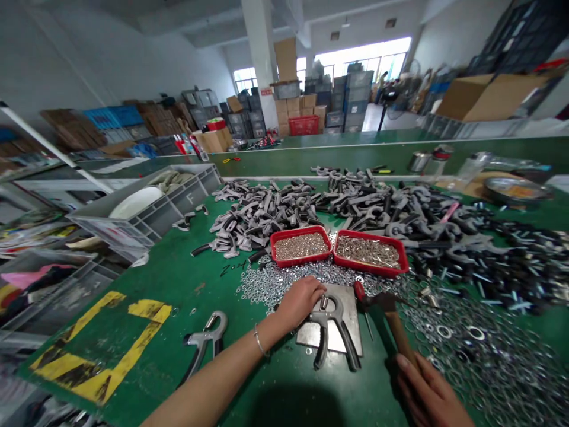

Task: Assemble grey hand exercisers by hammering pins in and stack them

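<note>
A grey and black hand grip strengthener (331, 326) with a coil spring lies on a square metal plate (306, 337), handles toward me. My left hand (302, 301) is closed over its upper left part; the fingertips, partly hidden, are curled near the spring. In my right hand (429, 391) is a hammer (398, 329), gripped by its wooden handle. The hammer's head hovers just right of the plate, beside a screwdriver (362, 299) with a red handle. Another hand grip strengthener (207, 338) lies on the green table to the left of my forearm.
Two red trays, one with small metal parts (302, 261) and one with pins (402, 270), stand behind the plate. Nuts (260, 286) and rings (493, 350) are scattered around. Grip parts (267, 210) are piled farther back. A grey crate (178, 204) stands at left.
</note>
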`<act>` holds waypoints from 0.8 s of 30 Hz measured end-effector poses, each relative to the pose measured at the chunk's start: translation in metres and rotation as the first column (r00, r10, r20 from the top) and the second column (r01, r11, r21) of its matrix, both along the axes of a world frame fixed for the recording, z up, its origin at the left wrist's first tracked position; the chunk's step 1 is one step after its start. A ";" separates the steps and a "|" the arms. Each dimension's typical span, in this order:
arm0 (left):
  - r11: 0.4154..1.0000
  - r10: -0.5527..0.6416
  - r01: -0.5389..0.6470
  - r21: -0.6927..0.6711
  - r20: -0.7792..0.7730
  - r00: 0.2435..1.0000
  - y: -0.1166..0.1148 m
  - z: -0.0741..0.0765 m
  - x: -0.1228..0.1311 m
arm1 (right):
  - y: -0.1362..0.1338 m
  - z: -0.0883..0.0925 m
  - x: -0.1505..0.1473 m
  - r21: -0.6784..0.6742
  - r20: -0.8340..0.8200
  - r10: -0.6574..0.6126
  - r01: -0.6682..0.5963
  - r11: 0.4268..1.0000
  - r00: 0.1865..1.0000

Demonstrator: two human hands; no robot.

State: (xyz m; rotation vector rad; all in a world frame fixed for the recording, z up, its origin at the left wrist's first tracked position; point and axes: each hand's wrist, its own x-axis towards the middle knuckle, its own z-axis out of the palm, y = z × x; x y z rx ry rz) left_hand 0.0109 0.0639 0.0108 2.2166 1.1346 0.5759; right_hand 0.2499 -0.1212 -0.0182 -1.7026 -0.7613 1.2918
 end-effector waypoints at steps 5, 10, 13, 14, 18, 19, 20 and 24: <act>0.995 0.033 -0.023 0.100 -0.102 0.994 0.000 -0.004 0.011 | 0.003 0.004 -0.008 -0.084 -0.209 -0.039 0.022 0.996 0.977; 0.992 0.063 -0.046 0.121 -0.138 0.988 -0.001 -0.006 0.014 | 0.004 0.003 -0.007 -0.060 -0.231 -0.026 0.012 0.998 0.973; 0.986 0.066 -0.039 0.165 -0.162 0.985 -0.004 -0.009 0.015 | 0.004 -0.002 -0.005 -0.089 -0.259 -0.034 0.011 0.996 0.965; 0.976 0.056 -0.014 0.216 -0.189 0.980 -0.006 -0.011 0.015 | 0.003 -0.003 -0.005 -0.094 -0.256 -0.030 0.006 0.996 0.966; 0.854 -0.035 0.222 0.471 -0.373 0.927 -0.008 -0.022 0.016 | 0.004 -0.002 -0.006 -0.014 -0.127 -0.001 0.000 1.000 0.992; 0.835 -0.056 0.261 0.485 -0.396 0.916 -0.008 -0.025 0.016 | 0.005 0.001 -0.005 0.021 -0.066 0.022 -0.020 1.000 0.998; 0.832 -0.067 0.272 0.483 -0.400 0.914 -0.007 -0.026 0.016 | 0.008 0.005 -0.003 0.053 0.011 0.055 -0.056 0.997 0.998; 0.892 0.023 0.117 0.438 -0.302 0.953 -0.012 -0.024 0.008 | 0.027 0.041 0.008 0.074 0.371 0.301 -0.351 0.934 0.879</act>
